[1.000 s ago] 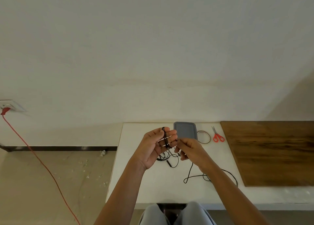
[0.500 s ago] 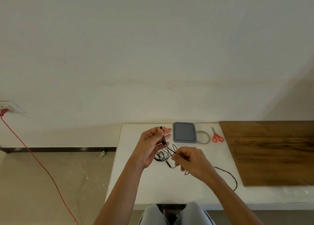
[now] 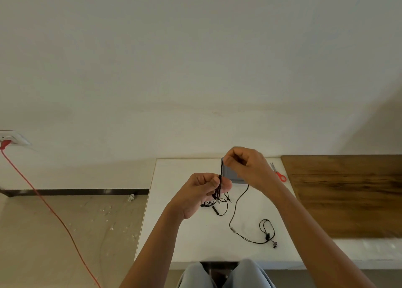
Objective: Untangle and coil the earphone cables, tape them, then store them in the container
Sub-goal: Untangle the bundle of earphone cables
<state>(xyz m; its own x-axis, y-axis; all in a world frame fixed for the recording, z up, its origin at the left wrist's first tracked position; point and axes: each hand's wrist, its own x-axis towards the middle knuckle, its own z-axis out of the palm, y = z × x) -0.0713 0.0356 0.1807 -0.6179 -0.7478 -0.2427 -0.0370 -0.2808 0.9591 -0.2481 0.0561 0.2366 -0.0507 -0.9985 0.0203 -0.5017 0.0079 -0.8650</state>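
Note:
My left hand holds a bundle of black earphone cable between thumb and fingers above the white table. My right hand is raised behind it and pinches the top of the same cable, stretching it upward. From the hands the cable drops to the table and runs to a small loop with earbuds at the front right. A second tangle of black cable lies under my left hand. The grey container sits behind, mostly hidden by my right hand.
Red-handled scissors lie right of the container. A brown wooden board covers the table's right part. A red cord runs from a wall socket across the floor at left. My knees show below the table edge.
My right hand rose from in front of my left hand to behind and above it, pulling the cable up. The loop with earbuds now lies in the open on the table.

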